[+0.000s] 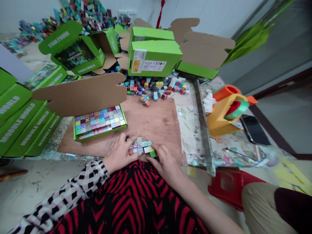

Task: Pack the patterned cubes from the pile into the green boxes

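Observation:
A small block of patterned cubes [137,146] lies on the brown board [161,118] close to my body. My left hand [122,149] bends round its left side, thumb and fingers against the cubes. At the right end, my right hand [164,159] pinches a few cubes with white and green faces [150,151], which sit slightly askew from the others. Behind my left hand stands an open green box [99,131] filled with rows of patterned cubes [99,120], its cardboard lid [83,92] raised.
Loose cubes [156,86] lie at the board's far edge, below stacked green boxes [153,55]. More boxes [29,120] are piled at left. A metal bar [203,126], an orange tape dispenser [223,113] and a phone [255,130] are at right. Another person's knee [258,204] shows beside a red stool [226,185].

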A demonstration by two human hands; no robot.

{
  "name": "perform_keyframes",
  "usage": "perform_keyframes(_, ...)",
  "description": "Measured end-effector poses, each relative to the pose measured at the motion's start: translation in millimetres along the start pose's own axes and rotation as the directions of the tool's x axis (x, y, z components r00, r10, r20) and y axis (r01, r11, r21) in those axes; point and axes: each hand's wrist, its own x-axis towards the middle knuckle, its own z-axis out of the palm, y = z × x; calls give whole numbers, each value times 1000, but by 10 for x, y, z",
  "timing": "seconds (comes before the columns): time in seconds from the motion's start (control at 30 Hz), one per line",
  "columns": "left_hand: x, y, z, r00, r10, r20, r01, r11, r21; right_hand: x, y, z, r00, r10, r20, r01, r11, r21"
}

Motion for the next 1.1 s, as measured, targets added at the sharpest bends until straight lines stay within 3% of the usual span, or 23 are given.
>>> perform_keyframes(0.2, 9, 51, -30, 998, 18, -61, -12, 994, 105, 7, -25, 13, 999, 34, -1, -34, 996, -79)
perform_keyframes(0.37, 73, 137, -30, 977, 186, -103, -163, 966, 201, 8, -19, -26, 1000, 22, -17, -24, 988, -152)
perform_keyframes(0.5, 123, 144, 37, 885, 447, -132, -404, 876, 264, 26, -27, -1, 1000, -3, -16, 0, 981, -196)
perform_keyframes(0.6, 142, 112, 95, 831, 535, -150, -482, 828, 286, 27, -57, -34, 1000, 8, -6, -9, 985, -173)
perform_keyframes(0.77, 130, 107, 99, 871, 483, -90, -444, 852, 276, 48, 0, -300, 988, 96, 117, -104, 992, 70)
perform_keyframes(0.9, 89, 116, 27, 933, 357, -35, -349, 927, 134, 210, 203, -408, 971, 238, 10, -236, 955, 181)
perform_keyframes(1.0, 37, 72, -40, 968, 246, -42, -244, 969, 41, 432, 303, -383, 990, 142, -21, -138, 981, 134)
perform_keyframes(1.1, -28, -1, -93, 989, 142, -41, -142, 990, -4, 654, 302, -359, 998, 4, 68, -8, 998, 59)
